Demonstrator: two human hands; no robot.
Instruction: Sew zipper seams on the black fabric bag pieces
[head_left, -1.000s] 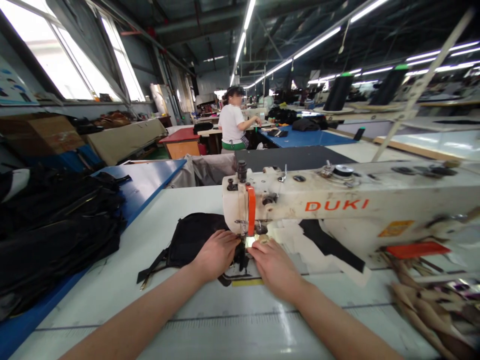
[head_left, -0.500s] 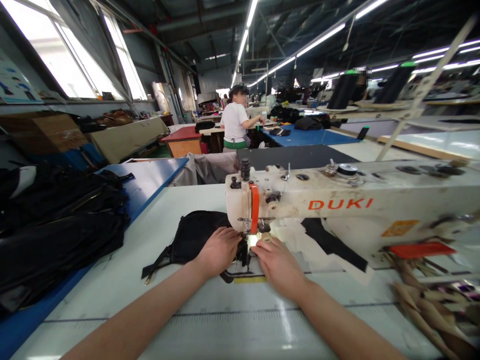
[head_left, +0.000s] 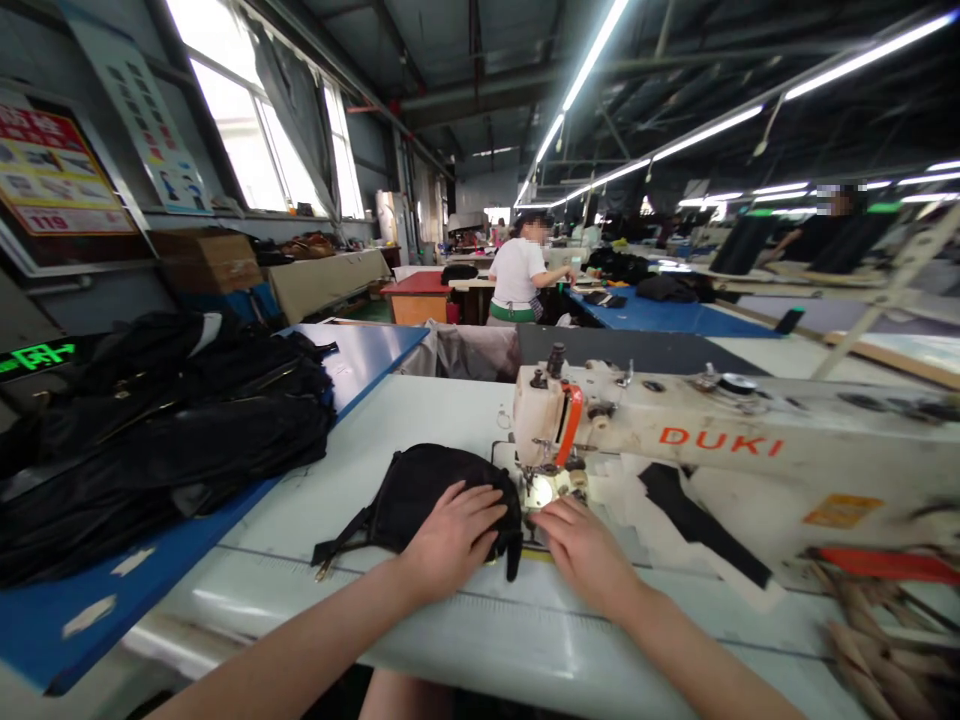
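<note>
A black fabric piece (head_left: 420,490) with a strap lies on the white table, left of the needle of a cream DUKI sewing machine (head_left: 720,450). My left hand (head_left: 454,535) lies flat on the fabric's right part, fingers spread. My right hand (head_left: 589,550) rests on the table just below the needle area, fingers stretched toward the presser foot and touching the fabric's edge. A short black tab of the fabric hangs down between my hands.
A heap of black bags (head_left: 150,420) covers the blue table at the left. Brown paper cones (head_left: 885,640) lie at the right front. A black cut piece (head_left: 697,520) lies under the machine arm. A person in a white shirt (head_left: 517,280) works further back.
The view has swung left and pulled back. My left hand has slid left onto the black fabric with fingers spread; the fabric has moved out from under the needle toward the left.
</note>
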